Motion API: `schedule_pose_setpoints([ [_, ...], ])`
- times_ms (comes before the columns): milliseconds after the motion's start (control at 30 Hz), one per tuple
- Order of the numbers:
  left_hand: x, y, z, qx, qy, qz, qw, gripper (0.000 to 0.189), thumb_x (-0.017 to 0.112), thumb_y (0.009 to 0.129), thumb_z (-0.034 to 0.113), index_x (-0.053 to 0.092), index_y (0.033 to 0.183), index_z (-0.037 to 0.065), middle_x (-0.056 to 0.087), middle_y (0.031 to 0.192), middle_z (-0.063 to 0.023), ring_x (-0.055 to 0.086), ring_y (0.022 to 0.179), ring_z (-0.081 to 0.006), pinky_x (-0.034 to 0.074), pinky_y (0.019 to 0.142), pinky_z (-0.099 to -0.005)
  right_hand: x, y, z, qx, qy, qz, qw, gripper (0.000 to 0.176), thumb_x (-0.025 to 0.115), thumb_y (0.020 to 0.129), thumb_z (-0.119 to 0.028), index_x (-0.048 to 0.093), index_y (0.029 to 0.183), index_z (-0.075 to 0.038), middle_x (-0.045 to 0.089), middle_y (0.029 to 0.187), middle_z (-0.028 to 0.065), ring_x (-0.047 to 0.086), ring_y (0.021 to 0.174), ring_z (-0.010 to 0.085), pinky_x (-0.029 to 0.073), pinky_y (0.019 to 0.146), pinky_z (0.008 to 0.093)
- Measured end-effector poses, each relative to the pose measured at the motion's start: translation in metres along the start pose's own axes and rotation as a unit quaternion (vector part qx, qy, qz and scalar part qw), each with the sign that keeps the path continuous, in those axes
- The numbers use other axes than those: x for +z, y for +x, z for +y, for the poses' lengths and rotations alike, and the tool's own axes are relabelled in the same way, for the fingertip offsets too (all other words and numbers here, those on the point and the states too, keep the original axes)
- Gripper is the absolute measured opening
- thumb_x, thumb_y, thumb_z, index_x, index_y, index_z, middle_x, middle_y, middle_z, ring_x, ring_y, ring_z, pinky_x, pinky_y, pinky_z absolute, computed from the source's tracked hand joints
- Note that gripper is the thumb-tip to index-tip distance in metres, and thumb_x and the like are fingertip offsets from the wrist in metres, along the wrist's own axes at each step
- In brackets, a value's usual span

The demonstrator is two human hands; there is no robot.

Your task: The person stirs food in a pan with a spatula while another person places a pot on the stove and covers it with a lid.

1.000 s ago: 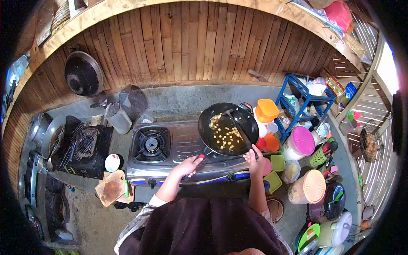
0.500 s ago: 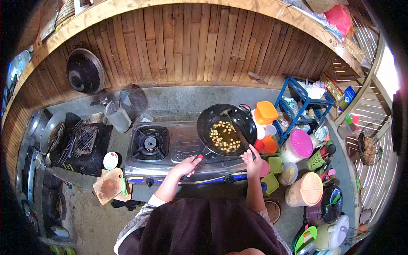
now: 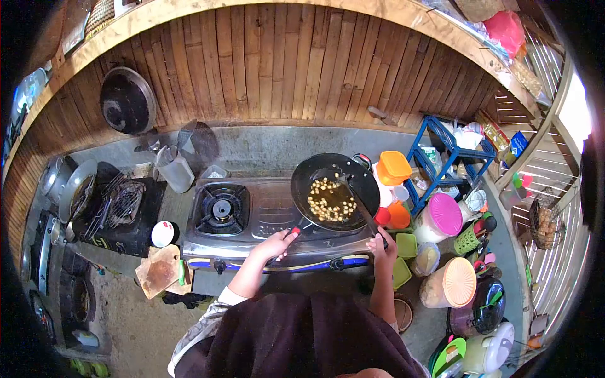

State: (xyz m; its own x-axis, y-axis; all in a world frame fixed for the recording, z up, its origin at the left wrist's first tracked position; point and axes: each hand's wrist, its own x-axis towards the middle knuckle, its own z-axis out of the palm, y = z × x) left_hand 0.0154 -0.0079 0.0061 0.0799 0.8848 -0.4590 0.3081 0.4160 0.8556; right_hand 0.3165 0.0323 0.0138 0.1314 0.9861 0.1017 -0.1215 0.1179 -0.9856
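Note:
A black wok [image 3: 305, 183] sits on the right burner of the silver gas stove [image 3: 271, 211], with small pale pieces [image 3: 331, 203] in brownish liquid inside. My left hand [image 3: 277, 244] is closed on the wok's red-and-black handle at the front left of the pan. My right hand [image 3: 382, 246] is wrapped round the handle of a dark spatula [image 3: 364, 205]. The spatula slants up and left into the wok, its blade among the pieces near the upper middle.
The left burner [image 3: 221, 209] holds no pan. A cutting board [image 3: 159, 274] with a green-handled knife lies at the left front. Right of the wok stand an orange container [image 3: 394, 167], a blue rack [image 3: 441, 132] and a pink-lidded tub [image 3: 446, 213].
My right hand has shifted right and slightly down with the spatula, and its fingers have closed more round the handle. The blade moved right, and the pale pieces have shifted.

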Motion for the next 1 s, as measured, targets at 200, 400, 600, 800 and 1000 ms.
schedule_pose_setpoints([
  [200,0.001,0.002,-0.003,0.003,-0.011,-0.004,1.0,0.047,0.042,0.093,0.04,0.042,0.121,0.003,0.047,0.058,-0.0025,0.048,0.045,-0.0112,0.038,0.037,-0.0242,-0.033,-0.008,0.002,-0.081,-0.067,0.013,0.994,0.022,0.054,0.087,-0.008,0.058,0.107,0.0,0.058,0.089,0.0055,0.055,0.065,0.0104,0.049,0.056,0.0221],
  [400,0.0,0.006,-0.006,0.003,0.003,-0.001,1.0,0.046,0.042,0.093,0.04,0.042,0.121,0.003,0.047,0.058,-0.0016,0.048,0.045,-0.0109,0.039,0.038,-0.0246,-0.058,-0.023,-0.024,-0.033,-0.079,0.054,0.995,0.025,0.055,0.088,-0.018,0.062,0.107,-0.002,0.056,0.067,-0.0006,0.051,0.054,0.0063,0.044,0.049,0.0208],
  [600,0.001,0.003,-0.002,0.008,0.003,0.005,1.0,0.035,0.041,0.094,0.038,0.046,0.104,0.004,0.047,0.057,0.0001,0.045,0.042,-0.0091,0.037,0.037,-0.0227,-0.07,-0.046,-0.058,-0.019,-0.08,0.076,0.994,0.026,0.052,0.09,-0.02,0.065,0.097,0.001,0.05,0.057,-0.0015,0.044,0.048,0.0064,0.033,0.043,0.0215],
  [800,0.0,0.004,-0.002,0.002,0.013,-0.002,1.0,0.043,0.041,0.093,0.039,0.045,0.114,0.002,0.047,0.058,-0.0011,0.048,0.045,-0.0108,0.04,0.039,-0.0247,-0.088,-0.052,-0.068,-0.035,-0.092,0.099,0.99,0.03,0.05,0.091,-0.027,0.066,0.091,-0.002,0.048,0.05,-0.0013,0.039,0.038,0.0045,0.028,0.036,0.0192],
  [1000,0.001,0.0,0.001,0.0,0.014,0.009,1.0,0.044,0.042,0.093,0.04,0.045,0.116,0.002,0.048,0.056,-0.001,0.048,0.044,-0.0107,0.04,0.04,-0.0242,-0.085,-0.056,-0.073,-0.038,-0.093,0.102,0.99,0.031,0.049,0.092,-0.027,0.065,0.088,-0.001,0.048,0.047,0.0004,0.039,0.035,0.0058,0.028,0.034,0.02],
])
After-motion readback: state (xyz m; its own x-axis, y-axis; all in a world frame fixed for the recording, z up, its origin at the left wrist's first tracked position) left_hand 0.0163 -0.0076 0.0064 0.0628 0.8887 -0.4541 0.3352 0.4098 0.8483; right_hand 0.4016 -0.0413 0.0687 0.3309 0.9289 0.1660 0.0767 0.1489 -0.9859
